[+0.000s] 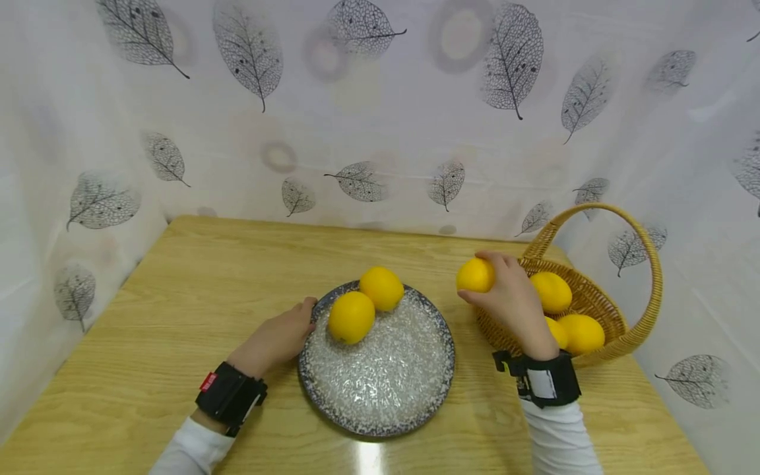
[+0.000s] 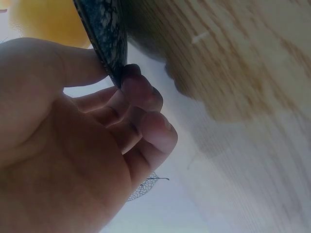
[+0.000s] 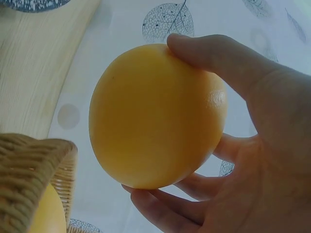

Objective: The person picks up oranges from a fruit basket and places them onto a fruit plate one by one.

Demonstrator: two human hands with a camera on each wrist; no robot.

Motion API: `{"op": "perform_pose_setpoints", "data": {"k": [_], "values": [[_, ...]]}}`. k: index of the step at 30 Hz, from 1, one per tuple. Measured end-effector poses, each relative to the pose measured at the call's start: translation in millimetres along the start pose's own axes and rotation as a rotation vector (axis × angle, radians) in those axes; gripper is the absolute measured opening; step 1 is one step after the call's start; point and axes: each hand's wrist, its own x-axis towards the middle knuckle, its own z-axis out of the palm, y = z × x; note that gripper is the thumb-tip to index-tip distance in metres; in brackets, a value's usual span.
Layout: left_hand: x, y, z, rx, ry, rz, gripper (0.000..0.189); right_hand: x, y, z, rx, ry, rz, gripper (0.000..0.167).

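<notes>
My right hand [image 1: 512, 297] grips a yellow lemon [image 1: 475, 275] just left of the wicker basket [image 1: 614, 343]. In the right wrist view the lemon [image 3: 155, 116] sits between the thumb on one side and curled fingers on the other. At the plate's left edge, my left hand [image 1: 279, 340] pinches the rim. The left wrist view shows its thumb on the upper face of the speckled plate [image 2: 108, 39] and fingertips under the edge. Two lemons lie side by side on the round grey plate [image 1: 380, 389], a nearer one [image 1: 351, 318] and a farther one [image 1: 382, 288].
Several more lemons [image 1: 551, 292] lie in the basket, whose tall handle [image 1: 653, 277] arches over its right side. The wooden table [image 1: 208, 284] meets a white leaf-print cloth [image 1: 380, 132] at the back and sides. Both wrists wear black straps [image 1: 231, 399].
</notes>
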Motion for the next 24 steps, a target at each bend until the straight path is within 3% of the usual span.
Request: {"op": "perform_pose_setpoints", "data": {"k": [12, 24], "values": [[-0.6, 2.2, -0.6, -0.001, -0.008, -0.008, 0.050, 2.5, -11.0, 16.7, 0.021, -0.007, -0.074, 0.075], [-1.7, 4.7, -2.4, -0.005, -0.008, -0.008, 0.050, 6.3, -20.9, 47.3, 0.011, -0.078, -0.144, 0.075]]}}
